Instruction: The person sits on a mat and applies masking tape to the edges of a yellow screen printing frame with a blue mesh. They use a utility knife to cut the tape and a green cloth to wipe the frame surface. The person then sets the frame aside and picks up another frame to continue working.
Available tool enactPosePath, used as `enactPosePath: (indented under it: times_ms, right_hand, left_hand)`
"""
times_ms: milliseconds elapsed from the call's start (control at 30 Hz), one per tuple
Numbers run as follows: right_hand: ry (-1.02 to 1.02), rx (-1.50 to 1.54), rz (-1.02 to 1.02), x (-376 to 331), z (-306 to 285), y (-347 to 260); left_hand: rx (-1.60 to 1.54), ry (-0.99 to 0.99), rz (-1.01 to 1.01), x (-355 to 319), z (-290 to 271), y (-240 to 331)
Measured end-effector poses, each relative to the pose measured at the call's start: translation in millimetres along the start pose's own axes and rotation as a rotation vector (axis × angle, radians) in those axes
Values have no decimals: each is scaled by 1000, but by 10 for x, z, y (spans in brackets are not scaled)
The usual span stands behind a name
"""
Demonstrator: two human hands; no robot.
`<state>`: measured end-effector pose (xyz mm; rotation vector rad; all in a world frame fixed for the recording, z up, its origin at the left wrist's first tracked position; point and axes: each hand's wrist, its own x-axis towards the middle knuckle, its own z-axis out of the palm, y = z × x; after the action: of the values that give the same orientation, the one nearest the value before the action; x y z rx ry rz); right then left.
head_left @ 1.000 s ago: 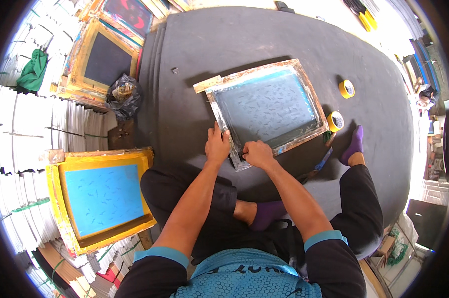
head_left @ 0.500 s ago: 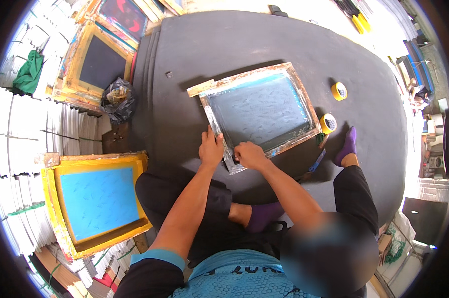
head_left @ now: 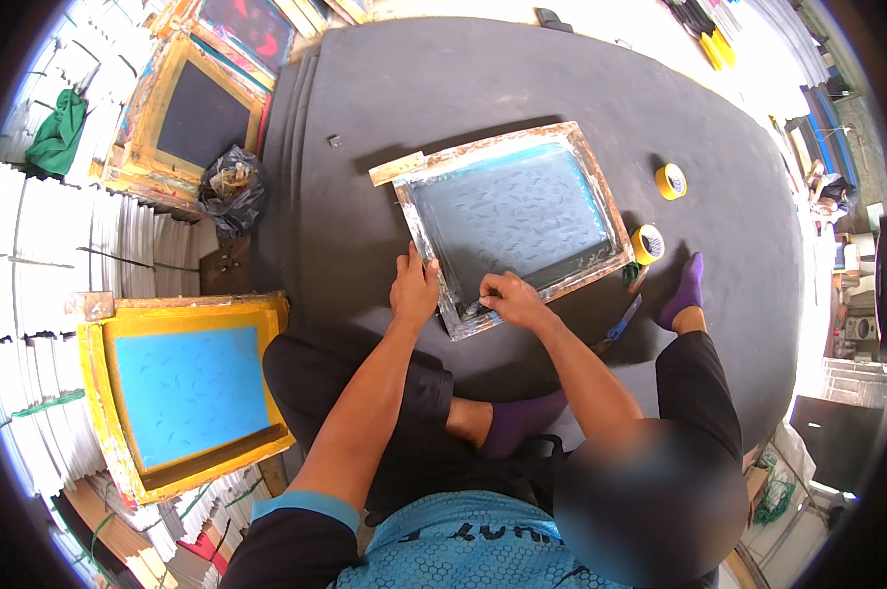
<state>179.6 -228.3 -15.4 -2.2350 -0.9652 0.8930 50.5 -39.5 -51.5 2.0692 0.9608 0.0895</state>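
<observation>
A screen printing frame (head_left: 534, 208) with worn, paint-stained wooden sides and a blue-grey mesh lies tilted on the dark grey surface in front of me. Small dark marks are scattered over its mesh. My left hand (head_left: 414, 290) grips the frame's left side near the lower corner, thumb on the wood. Over that near corner, my right hand (head_left: 510, 296) is closed in a pinch above the mesh border. A small pale bit shows at its fingertips, too small to name. Two yellow tape rolls, one beside the frame (head_left: 648, 243) and one farther off (head_left: 671, 181), stand to the right.
A blue-handled tool (head_left: 624, 318) lies near my purple-socked foot (head_left: 683, 294). At left stands a yellow frame with blue mesh (head_left: 190, 393), below a black plastic bag (head_left: 234, 194) and more leaning frames (head_left: 196, 118). Paper stacks (head_left: 31, 285) line the left edge.
My right hand has moved slightly right and up from the frame's near-left corner, its fingers now pinched. My left hand stays on the frame's side.
</observation>
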Motion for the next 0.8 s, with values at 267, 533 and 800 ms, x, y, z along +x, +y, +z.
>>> enactPosePath:
  times_ms: [267,533,800]
  right_hand:
    - [-7,47,-136,52,126,36]
    - [401,454,68,28,-726,857]
    - [469,1062,10,-26,-864,844]
  left_hand:
    - [223,392,-26,-97,355,298]
    - [295,378,-18,-111,399,288]
    - [400,506,82,-166,432,286]
